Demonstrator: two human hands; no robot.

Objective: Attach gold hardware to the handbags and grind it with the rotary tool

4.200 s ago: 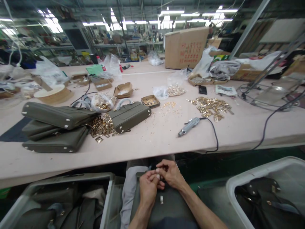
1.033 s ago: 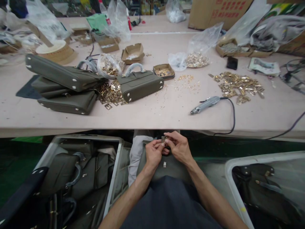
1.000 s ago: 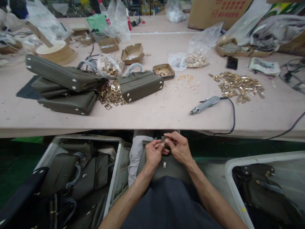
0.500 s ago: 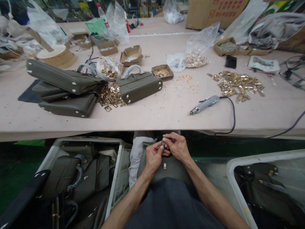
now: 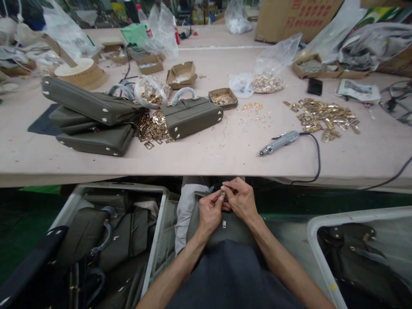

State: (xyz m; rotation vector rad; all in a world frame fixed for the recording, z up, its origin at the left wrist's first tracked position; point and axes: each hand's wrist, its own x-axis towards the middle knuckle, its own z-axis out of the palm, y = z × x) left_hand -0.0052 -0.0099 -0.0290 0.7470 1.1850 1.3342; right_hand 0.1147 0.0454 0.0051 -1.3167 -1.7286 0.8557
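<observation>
Two bare hands meet above an olive bag (image 5: 236,229) on the lap. The left hand (image 5: 209,212) pinches a small metal fitting (image 5: 222,195) between thumb and fingers; the right hand (image 5: 242,201) grips its upper end with the fingertips, its other fingers curled. The fitting's exact shape is hidden by the fingers. A slip of either pinch, likely because the piece is so small, could drop it onto the bag or the dark floor; a hard edge falling on the bag could mark its surface. The left bin (image 5: 163,201) holds jumbled olive bags with wrapped handles; their metal parts could rub one another. The right bin (image 5: 313,234) also holds dark bags. On the table (image 5: 199,165), the trailing cord (image 5: 318,159) of a powered driver (image 5: 280,143) could snag and drag the tool. Beyond, a shallow cardboard tray (image 5: 230,104) contains tiny gold pieces; a clear plastic bag (image 5: 268,83), pale metallic parts; an open small box (image 5: 189,81), whitish matter. Farthest, the large carton (image 5: 283,25) conceals its contents.
</observation>
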